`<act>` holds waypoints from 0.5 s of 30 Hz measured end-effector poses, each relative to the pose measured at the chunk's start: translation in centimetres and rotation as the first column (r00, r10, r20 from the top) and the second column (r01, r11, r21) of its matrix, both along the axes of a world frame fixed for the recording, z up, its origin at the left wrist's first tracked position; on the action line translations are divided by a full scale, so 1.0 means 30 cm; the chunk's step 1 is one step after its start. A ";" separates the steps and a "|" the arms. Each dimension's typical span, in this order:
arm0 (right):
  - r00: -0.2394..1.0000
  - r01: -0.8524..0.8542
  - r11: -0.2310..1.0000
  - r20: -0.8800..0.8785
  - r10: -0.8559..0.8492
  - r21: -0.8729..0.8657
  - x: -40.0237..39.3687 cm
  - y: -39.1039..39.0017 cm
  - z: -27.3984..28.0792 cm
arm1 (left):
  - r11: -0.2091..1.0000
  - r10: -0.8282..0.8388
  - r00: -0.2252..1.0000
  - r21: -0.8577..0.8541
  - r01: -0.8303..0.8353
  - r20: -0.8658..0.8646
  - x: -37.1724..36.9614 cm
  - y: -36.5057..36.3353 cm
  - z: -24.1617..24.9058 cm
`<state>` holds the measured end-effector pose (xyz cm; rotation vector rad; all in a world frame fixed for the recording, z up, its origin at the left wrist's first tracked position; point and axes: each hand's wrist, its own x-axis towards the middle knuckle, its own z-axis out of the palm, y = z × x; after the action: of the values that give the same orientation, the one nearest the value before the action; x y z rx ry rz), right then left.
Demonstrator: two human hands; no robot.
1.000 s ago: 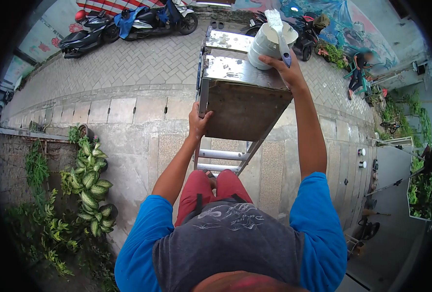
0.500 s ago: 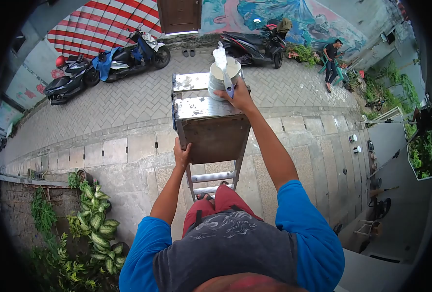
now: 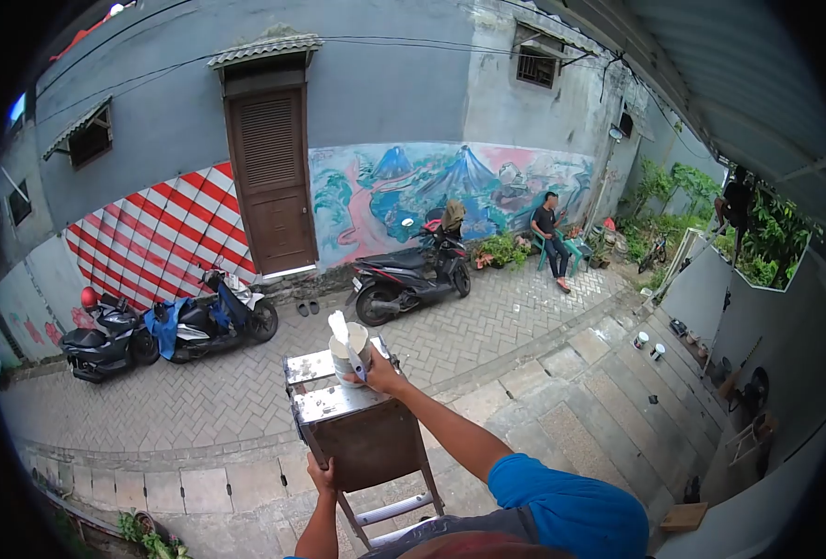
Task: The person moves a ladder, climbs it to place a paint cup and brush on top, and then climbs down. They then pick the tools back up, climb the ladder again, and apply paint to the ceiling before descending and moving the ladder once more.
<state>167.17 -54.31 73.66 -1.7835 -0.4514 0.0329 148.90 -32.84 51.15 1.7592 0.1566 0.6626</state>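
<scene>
While left hand (image 3: 321,474) gripped stepladder (image 3: 362,438) top edge, fingers wrapped; right hand (image 3: 382,374) clasped paint bucket (image 3: 347,352) and paintbrush (image 3: 339,328) together atop ladder

**Colours and patterns around the ladder top**

The right hand (image 3: 382,374) holds a white pail (image 3: 348,352) together with a brush (image 3: 343,337) that has pale bristles and a blue handle. Under that hand, the ladder (image 3: 362,430) shows a silver top splashed with white and a brown underside; the left hand (image 3: 322,474) grips its silver rail. The sleeve (image 3: 571,508) behind the right hand is bright blue. Far beyond the right hand, the wall (image 3: 376,84) is grey, with a brown door (image 3: 270,177), a red-and-white chequered panel (image 3: 157,238) and a mural (image 3: 432,191) in blue, pink and green. A black scooter (image 3: 408,275) stands on grey herringbone paving (image 3: 236,382).
</scene>
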 end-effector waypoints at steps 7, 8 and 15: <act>0.999 -0.013 0.999 -0.040 0.014 0.047 0.000 -0.003 -0.018 | 0.998 0.024 0.998 0.051 -0.021 -0.055 -0.010 0.010 -0.032; 0.999 -0.008 0.999 -0.053 0.010 0.038 0.002 -0.001 -0.017 | 0.998 0.021 0.998 0.052 -0.018 -0.052 0.000 0.008 -0.033; 0.999 -0.043 0.994 0.004 0.043 0.103 0.007 0.009 -0.040 | 0.999 0.051 0.998 -0.009 -0.051 0.043 0.000 -0.013 0.132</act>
<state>167.39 -54.04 72.46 -1.6725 -0.4841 0.0380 148.91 -33.22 55.12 1.7371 0.1745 0.7355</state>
